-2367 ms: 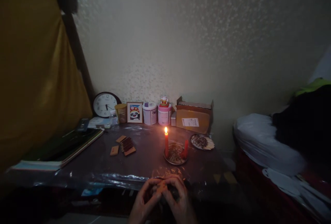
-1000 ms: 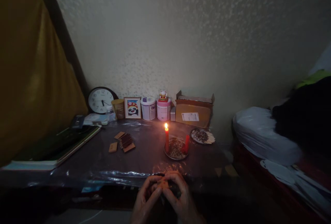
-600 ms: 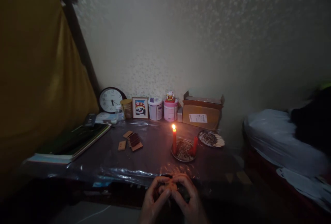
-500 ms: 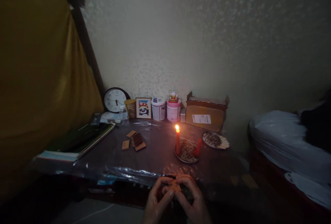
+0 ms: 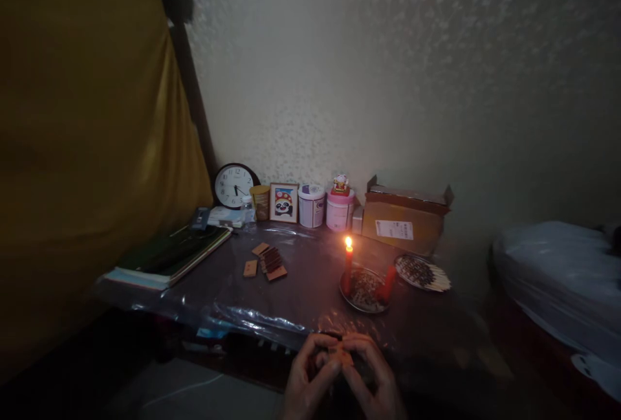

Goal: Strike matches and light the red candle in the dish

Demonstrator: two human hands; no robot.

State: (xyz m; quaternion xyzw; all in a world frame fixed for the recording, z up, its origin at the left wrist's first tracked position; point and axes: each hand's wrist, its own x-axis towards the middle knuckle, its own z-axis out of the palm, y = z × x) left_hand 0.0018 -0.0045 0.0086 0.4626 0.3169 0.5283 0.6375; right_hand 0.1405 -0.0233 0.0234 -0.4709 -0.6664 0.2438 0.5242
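My left hand (image 5: 305,378) and my right hand (image 5: 374,378) meet at the bottom of the view, just in front of the table's near edge. Their fingers curl together around a small orange-brown piece (image 5: 343,358), too dim to name. Just beyond them stands a lit red candle (image 5: 347,266) on a small round dish (image 5: 365,292), with a shorter unlit red candle (image 5: 387,281) on the same dish. A second dish (image 5: 421,272) with a fan of thin sticks lies to the right of it.
The plastic-covered dark table (image 5: 301,290) carries small brown tiles (image 5: 269,261), books (image 5: 169,257), a clock (image 5: 233,185), a panda picture (image 5: 284,202), two tubs (image 5: 324,208) and a cardboard box (image 5: 405,219) along the wall. A yellow curtain (image 5: 82,148) hangs left; bedding (image 5: 557,284) lies right.
The view has swung left, so the table and candle sit further right in the picture. My hands stay together on the small piece, lower in the frame.
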